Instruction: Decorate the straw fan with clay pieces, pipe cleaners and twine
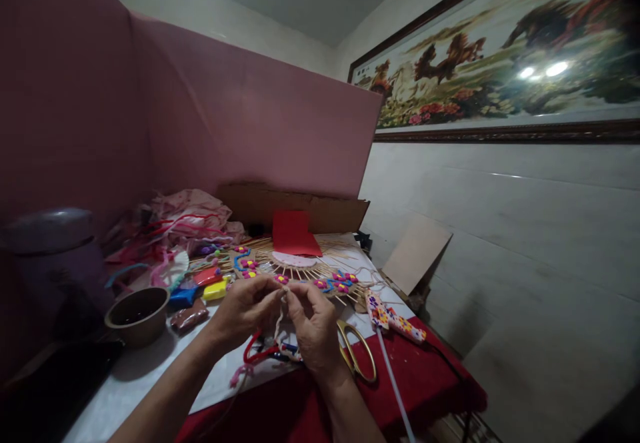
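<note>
My left hand (247,310) and my right hand (316,328) meet over the table, thumbs and fingertips pinched together. From between them hangs a pale twisted cord (278,328), its upper end hidden in the fingers. Below the hands lie a red fuzzy stem (254,350) and a pink fuzzy piece (241,375). Just behind the fingertips is a fan-shaped craft piece of thin sticks, its curved band (327,286) dotted with pink and yellow flowers and blue trim. Gold-handled scissors (367,356) rest by my right wrist.
A brown bowl (137,316) with dark contents stands left, near blue (184,298), yellow (216,289) and brown (189,316) packets. A flower-patterned glue gun (395,323) with a translucent stick lies right. Red paper (295,233) and a cardboard strip (240,206) are behind.
</note>
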The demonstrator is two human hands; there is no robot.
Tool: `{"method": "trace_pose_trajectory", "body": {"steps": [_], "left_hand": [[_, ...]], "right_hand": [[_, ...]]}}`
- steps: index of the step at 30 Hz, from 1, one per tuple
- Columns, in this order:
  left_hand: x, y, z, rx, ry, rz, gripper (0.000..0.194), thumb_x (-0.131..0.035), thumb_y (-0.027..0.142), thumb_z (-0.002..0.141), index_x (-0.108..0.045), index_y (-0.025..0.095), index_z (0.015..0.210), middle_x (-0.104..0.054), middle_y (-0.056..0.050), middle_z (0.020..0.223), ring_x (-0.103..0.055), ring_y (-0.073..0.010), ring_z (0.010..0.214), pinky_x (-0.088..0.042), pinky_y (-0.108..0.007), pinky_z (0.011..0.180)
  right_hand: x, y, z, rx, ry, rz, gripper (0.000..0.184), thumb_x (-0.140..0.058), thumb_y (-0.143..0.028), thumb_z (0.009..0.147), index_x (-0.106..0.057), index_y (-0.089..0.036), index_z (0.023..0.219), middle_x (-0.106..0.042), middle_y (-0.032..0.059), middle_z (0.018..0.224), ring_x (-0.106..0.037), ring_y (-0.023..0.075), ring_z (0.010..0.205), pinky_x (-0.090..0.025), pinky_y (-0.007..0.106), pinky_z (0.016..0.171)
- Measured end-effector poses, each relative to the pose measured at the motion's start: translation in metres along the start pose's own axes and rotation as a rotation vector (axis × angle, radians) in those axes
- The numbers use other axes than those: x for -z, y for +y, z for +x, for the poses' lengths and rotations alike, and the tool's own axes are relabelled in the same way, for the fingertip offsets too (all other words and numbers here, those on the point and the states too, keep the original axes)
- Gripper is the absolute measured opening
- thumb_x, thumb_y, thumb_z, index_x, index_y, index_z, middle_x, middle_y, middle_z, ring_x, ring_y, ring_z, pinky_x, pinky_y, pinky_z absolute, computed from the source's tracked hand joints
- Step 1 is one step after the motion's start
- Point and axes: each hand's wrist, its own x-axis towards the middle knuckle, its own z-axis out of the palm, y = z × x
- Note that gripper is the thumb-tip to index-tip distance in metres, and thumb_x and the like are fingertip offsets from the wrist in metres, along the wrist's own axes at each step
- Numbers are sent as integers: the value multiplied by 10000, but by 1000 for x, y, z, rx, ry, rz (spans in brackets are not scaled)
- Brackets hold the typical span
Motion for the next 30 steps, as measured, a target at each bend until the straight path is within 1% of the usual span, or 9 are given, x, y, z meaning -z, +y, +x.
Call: {"method": "trace_pose_trajectory", "body": {"steps": [2, 6, 9, 13, 19, 22, 25, 27, 30], "left_hand": [[1, 0, 1, -23, -6, 70, 213, -499, 348, 803, -549, 148, 746, -504, 39, 527, -450, -81, 442, -346, -194, 418], [3, 3, -2, -54, -48, 326, 217, -427, 334, 855, -494, 170, 729, -493, 37, 593, -417, -87, 522, -331, -201, 473], [6, 11, -11, -35, -83, 507, 252, -341, 326, 897, -429, 187, 706, -467, 42, 607, -370, -95, 532, -298, -219, 487], [9, 21, -33, -55, -144, 636, 247, -297, 310, 916, -450, 192, 762, -532, 22, 665, -399, -109, 557, -301, -237, 522], [4, 18, -65, -46, -186, 677, 251, -302, 285, 921, -497, 198, 789, -597, 0, 718, -455, -114, 578, -328, -237, 550], [-3, 20, -72, -50, -195, 726, 267, -284, 252, 923, -506, 196, 785, -600, -5, 699, -468, -116, 574, -331, -234, 549], [-11, 25, -77, -84, -192, 735, 265, -299, 228, 911, -512, 194, 757, -595, -3, 660, -474, -115, 553, -333, -220, 534], [-16, 30, -82, -131, -191, 689, 253, -325, 227, 898, -508, 197, 726, -581, 9, 623, -467, -109, 529, -335, -207, 518], [-22, 39, -90, -186, -130, 587, 235, -357, 225, 879, -508, 202, 701, -567, 21, 601, -464, -106, 521, -352, -190, 517]], "right_hand": [[2, -2, 2, 80, -31, -105, 169, -440, -232, 902, -602, -184, 893, -612, 48, 859, -560, 159, 820, -440, 270, 731], [7, -4, 5, 253, -120, -345, 189, -362, -178, 916, -544, -179, 864, -556, 62, 844, -503, 184, 823, -406, 300, 723], [13, -10, 4, 315, -205, -487, 174, -346, -156, 908, -498, -184, 827, -528, 59, 830, -475, 195, 813, -384, 318, 716], [20, -25, -2, 370, -336, -529, 141, -353, -154, 900, -456, -187, 809, -520, 53, 832, -457, 194, 801, -369, 319, 703], [25, -42, -21, 330, -494, -517, 153, -322, -157, 912, -450, -175, 830, -527, 55, 834, -456, 182, 777, -367, 309, 695], [30, -43, -29, 367, -556, -573, 148, -325, -141, 900, -467, -166, 864, -536, 61, 840, -454, 182, 763, -359, 313, 688], [37, -42, -34, 487, -550, -593, 124, -350, -127, 861, -461, -165, 820, -534, 62, 794, -443, 181, 721, -335, 303, 627], [41, -41, -35, 557, -527, -556, 111, -361, -114, 829, -442, -171, 779, -521, 55, 746, -437, 176, 696, -318, 291, 593], [45, -43, -37, 613, -505, -471, 129, -356, -80, 794, -414, -185, 746, -502, 40, 696, -434, 164, 672, -313, 273, 573]]}}
